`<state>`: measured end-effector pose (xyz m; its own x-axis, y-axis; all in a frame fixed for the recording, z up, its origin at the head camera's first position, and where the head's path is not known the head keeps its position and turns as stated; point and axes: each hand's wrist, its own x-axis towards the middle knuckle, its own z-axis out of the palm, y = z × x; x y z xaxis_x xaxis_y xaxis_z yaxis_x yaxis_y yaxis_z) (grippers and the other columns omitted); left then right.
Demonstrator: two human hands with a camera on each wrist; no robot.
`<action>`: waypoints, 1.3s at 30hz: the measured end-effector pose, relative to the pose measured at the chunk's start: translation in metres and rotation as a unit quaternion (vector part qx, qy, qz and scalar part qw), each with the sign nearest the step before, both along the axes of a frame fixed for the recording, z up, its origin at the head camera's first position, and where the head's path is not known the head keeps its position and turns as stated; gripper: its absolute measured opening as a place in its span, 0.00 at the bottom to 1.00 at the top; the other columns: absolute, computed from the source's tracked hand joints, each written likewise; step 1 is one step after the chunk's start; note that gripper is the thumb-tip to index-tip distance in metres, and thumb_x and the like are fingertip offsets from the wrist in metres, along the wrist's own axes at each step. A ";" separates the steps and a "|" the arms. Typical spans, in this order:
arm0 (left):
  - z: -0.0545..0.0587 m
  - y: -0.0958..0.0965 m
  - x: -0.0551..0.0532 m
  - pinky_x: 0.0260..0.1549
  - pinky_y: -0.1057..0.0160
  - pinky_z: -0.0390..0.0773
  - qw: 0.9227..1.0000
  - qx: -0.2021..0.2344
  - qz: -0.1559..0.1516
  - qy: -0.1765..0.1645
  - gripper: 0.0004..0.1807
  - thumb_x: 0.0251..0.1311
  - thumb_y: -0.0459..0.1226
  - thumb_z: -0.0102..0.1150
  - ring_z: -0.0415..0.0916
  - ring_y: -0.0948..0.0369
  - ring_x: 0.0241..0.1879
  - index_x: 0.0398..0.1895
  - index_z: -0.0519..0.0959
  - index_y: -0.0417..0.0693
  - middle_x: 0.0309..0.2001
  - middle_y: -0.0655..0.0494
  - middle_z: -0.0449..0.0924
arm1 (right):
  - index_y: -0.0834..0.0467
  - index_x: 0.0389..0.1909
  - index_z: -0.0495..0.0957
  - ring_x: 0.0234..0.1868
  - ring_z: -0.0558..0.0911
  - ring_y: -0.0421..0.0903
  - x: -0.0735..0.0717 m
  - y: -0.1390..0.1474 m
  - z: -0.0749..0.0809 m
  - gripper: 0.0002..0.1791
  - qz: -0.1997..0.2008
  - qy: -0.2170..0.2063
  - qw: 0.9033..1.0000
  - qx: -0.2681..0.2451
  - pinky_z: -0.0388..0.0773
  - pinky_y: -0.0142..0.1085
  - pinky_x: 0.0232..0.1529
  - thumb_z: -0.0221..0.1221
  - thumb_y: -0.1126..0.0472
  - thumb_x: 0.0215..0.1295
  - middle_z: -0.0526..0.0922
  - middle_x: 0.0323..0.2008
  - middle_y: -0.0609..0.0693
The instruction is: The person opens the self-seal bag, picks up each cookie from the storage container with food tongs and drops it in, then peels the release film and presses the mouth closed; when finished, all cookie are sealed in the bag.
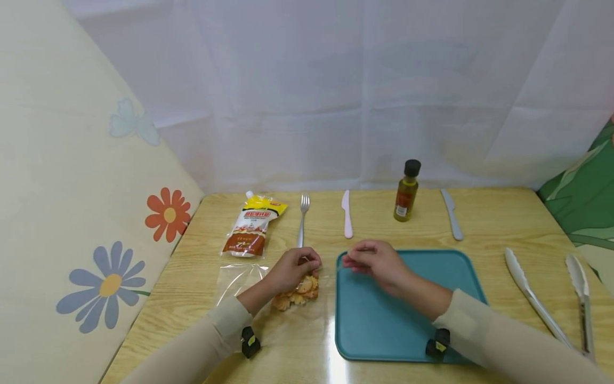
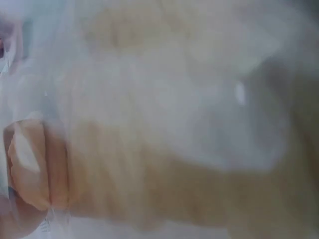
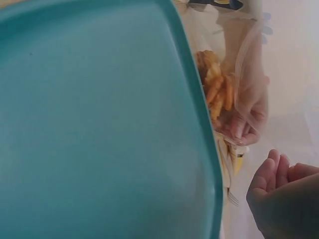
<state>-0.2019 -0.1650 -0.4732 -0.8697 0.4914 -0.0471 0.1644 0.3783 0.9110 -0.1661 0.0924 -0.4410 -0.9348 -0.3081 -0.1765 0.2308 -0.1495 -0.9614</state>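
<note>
Golden-brown snack pieces (image 1: pixel 298 294) lie in a clear plastic bag (image 1: pixel 240 277) on the table, left of the teal tray (image 1: pixel 408 320). My left hand (image 1: pixel 293 269) is over the bag and pinches its film near the top; in the right wrist view film spreads beside that hand (image 3: pixel 249 112). Above the tray's far left corner, my right hand (image 1: pixel 381 264) has its thumb against its curled fingers, and faint film runs to its fingertips. Blurred clear plastic covers most of the left wrist view.
Behind lie a sauce pouch (image 1: pixel 249 226), a fork (image 1: pixel 303 218), a pink knife (image 1: pixel 347 213) and a grey knife (image 1: pixel 452 214). An oil bottle (image 1: pixel 405 194) stands upright at the back. Metal tongs (image 1: pixel 537 301) lie to the right, partly behind my sleeve.
</note>
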 end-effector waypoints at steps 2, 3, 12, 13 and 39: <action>-0.001 0.000 0.000 0.33 0.67 0.81 1.000 -0.002 0.003 0.000 0.07 0.74 0.29 0.55 0.82 0.63 0.31 0.38 0.81 0.36 0.33 0.49 0.82 | 0.66 0.42 0.80 0.42 0.89 0.44 0.002 0.006 0.003 0.04 -0.003 0.002 1.000 0.001 0.85 0.39 0.48 0.57 0.69 0.75 0.90 0.38 0.53; -0.001 0.000 0.000 0.33 0.67 0.81 1.000 -0.003 0.003 0.002 0.06 0.74 0.29 0.55 0.82 0.62 0.32 0.38 0.81 0.36 0.33 0.49 0.82 | 0.66 0.42 0.80 0.42 0.89 0.44 0.002 0.008 0.004 0.04 -0.004 0.003 1.000 0.001 0.85 0.39 0.48 0.57 0.69 0.75 0.90 0.38 0.53; 0.000 0.001 0.001 0.33 0.68 0.81 1.000 -0.005 0.003 0.010 0.06 0.74 0.28 0.56 0.82 0.63 0.32 0.38 0.81 0.35 0.33 0.47 0.82 | 0.68 0.46 0.79 0.44 0.89 0.44 0.009 0.033 0.017 0.06 -0.022 0.013 1.000 -0.008 0.85 0.39 0.51 0.56 0.69 0.76 0.90 0.40 0.52; 0.000 0.001 0.002 0.33 0.68 0.81 1.000 -0.005 0.004 0.010 0.06 0.74 0.29 0.56 0.81 0.63 0.31 0.38 0.81 0.35 0.33 0.47 0.82 | 0.68 0.47 0.79 0.44 0.89 0.43 0.010 0.035 0.019 0.07 -0.024 0.013 1.000 -0.009 0.84 0.39 0.51 0.56 0.68 0.77 0.90 0.40 0.51; -0.001 0.001 0.002 0.33 0.67 0.80 1.000 -0.015 0.008 0.017 0.07 0.73 0.29 0.56 0.81 0.61 0.31 0.39 0.83 0.37 0.32 0.49 0.83 | 0.55 0.41 0.83 0.46 0.89 0.44 0.024 0.082 0.059 0.06 -0.063 0.040 0.994 -0.076 0.84 0.35 0.52 0.57 0.64 0.77 0.90 0.41 0.49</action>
